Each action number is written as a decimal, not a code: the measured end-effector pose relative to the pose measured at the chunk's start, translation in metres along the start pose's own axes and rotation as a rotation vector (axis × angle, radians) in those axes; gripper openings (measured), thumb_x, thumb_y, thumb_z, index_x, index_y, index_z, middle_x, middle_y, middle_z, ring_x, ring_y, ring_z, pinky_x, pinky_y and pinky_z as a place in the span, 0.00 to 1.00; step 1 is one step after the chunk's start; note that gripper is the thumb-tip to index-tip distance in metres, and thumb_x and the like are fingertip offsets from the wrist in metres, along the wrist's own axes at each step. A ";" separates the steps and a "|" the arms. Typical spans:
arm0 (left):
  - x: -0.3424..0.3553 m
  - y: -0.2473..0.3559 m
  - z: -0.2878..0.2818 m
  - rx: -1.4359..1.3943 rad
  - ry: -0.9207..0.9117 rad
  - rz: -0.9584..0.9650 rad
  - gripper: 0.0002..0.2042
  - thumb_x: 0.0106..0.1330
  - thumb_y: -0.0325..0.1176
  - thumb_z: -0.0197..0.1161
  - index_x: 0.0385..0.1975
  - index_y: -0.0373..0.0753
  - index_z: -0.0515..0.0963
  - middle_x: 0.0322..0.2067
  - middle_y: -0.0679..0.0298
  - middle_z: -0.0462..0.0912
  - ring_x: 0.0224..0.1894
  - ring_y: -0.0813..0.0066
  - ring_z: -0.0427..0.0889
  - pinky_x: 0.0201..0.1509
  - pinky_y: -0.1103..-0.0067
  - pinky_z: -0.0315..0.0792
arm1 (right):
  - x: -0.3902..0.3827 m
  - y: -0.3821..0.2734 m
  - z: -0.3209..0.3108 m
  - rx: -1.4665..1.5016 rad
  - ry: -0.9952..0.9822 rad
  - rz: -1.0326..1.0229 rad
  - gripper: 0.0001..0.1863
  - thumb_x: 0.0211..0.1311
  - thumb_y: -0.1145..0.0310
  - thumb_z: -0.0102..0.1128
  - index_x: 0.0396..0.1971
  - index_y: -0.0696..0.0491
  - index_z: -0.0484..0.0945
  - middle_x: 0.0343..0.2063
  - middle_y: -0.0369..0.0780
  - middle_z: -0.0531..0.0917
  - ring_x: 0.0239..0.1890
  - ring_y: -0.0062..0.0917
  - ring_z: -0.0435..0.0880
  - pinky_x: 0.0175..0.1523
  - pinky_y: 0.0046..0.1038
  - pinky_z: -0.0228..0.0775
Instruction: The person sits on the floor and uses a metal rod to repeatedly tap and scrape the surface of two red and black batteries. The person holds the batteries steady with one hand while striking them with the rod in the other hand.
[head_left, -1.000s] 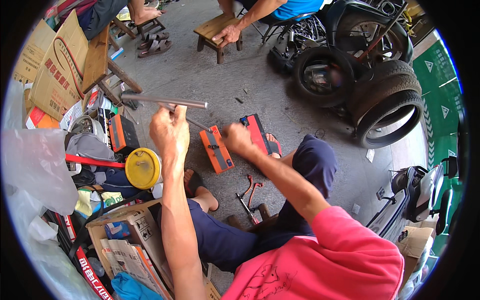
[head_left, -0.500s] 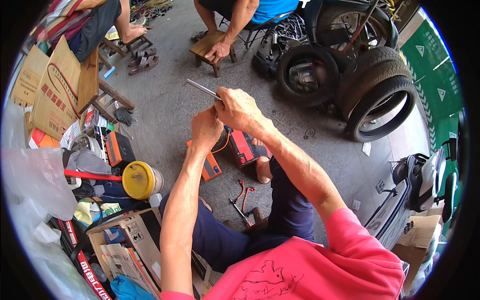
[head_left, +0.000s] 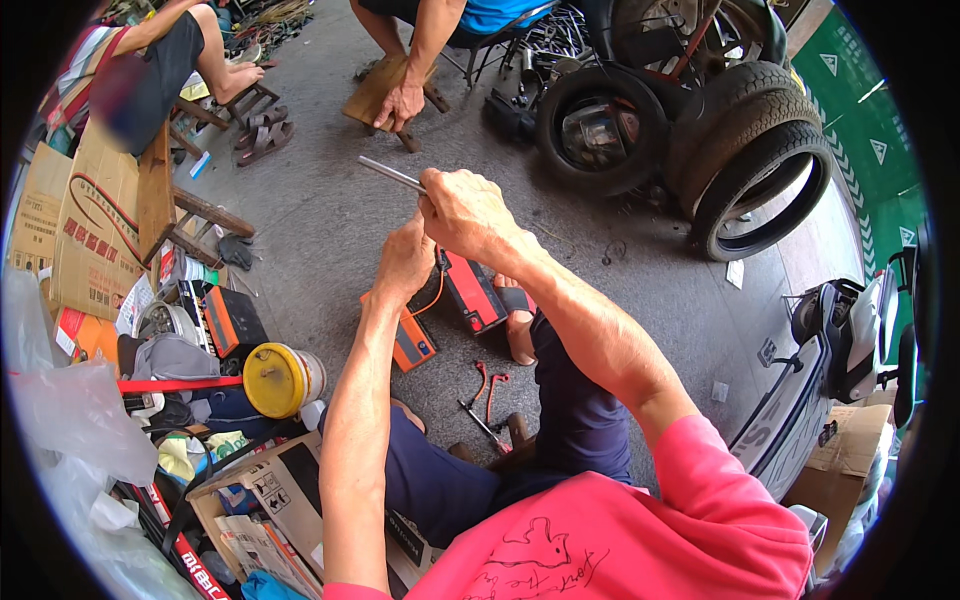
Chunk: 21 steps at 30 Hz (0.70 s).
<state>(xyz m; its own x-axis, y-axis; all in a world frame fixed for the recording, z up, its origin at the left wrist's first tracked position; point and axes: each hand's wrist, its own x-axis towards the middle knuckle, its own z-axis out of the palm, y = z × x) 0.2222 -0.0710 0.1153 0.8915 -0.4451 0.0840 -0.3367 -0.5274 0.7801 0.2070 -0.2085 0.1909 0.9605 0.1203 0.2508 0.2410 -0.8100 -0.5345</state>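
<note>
My right hand [head_left: 468,212] is closed around a thin silvery metal rod [head_left: 390,174], whose free end points to the far left. Just below and touching it, my left hand [head_left: 405,258] is closed too; what its fingers hold is hidden. An orange wire [head_left: 436,292] shows right beside my left hand and runs down toward the floor. Beneath my hands lie an orange and grey box-shaped battery [head_left: 412,342] and a red and black one [head_left: 474,292]. A tool with red handles or leads [head_left: 487,395] lies nearer to me, between my feet.
Across from me, a person's hand [head_left: 400,106] grips a small wooden stool [head_left: 372,92]. Old tyres [head_left: 765,205] stand at the far right, a scooter [head_left: 850,350] at the right. On my left are a yellow-lidded bucket [head_left: 275,380], cardboard [head_left: 95,220] and an open carton [head_left: 290,470].
My view has shifted slightly, while both hands keep their grip with the rod still pointing far left. The other person's wooden stool has tilted under their hand.
</note>
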 end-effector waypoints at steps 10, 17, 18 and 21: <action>0.009 -0.010 0.008 -0.042 -0.015 -0.042 0.20 0.72 0.44 0.42 0.47 0.32 0.71 0.31 0.46 0.81 0.38 0.50 0.81 0.39 0.62 0.73 | 0.005 0.009 0.007 -0.004 -0.009 0.018 0.08 0.54 0.70 0.54 0.25 0.59 0.72 0.19 0.50 0.77 0.29 0.48 0.79 0.35 0.45 0.69; 0.011 -0.007 0.008 -0.117 -0.042 -0.145 0.17 0.68 0.40 0.50 0.42 0.29 0.74 0.36 0.50 0.82 0.45 0.65 0.81 0.45 0.70 0.71 | 0.006 0.009 0.008 -0.008 -0.007 0.050 0.07 0.54 0.70 0.54 0.25 0.59 0.73 0.20 0.51 0.78 0.30 0.48 0.79 0.36 0.46 0.69; 0.011 -0.008 0.008 -0.117 -0.032 -0.132 0.17 0.68 0.40 0.50 0.42 0.29 0.74 0.36 0.50 0.82 0.45 0.65 0.80 0.45 0.70 0.71 | 0.006 0.009 0.008 -0.002 -0.011 0.054 0.07 0.54 0.70 0.54 0.25 0.59 0.73 0.20 0.51 0.78 0.30 0.48 0.79 0.36 0.46 0.69; 0.011 -0.011 0.010 -0.103 -0.034 -0.111 0.17 0.69 0.39 0.48 0.41 0.29 0.73 0.35 0.49 0.82 0.45 0.64 0.81 0.45 0.70 0.72 | 0.005 0.008 0.008 0.011 -0.015 0.067 0.07 0.52 0.71 0.54 0.25 0.60 0.74 0.21 0.51 0.79 0.31 0.48 0.80 0.37 0.46 0.70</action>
<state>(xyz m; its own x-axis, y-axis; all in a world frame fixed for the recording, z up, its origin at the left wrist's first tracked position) 0.2333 -0.0772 0.1015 0.9101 -0.4136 -0.0260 -0.2024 -0.4985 0.8429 0.2153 -0.2099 0.1816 0.9766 0.0748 0.2017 0.1775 -0.8100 -0.5589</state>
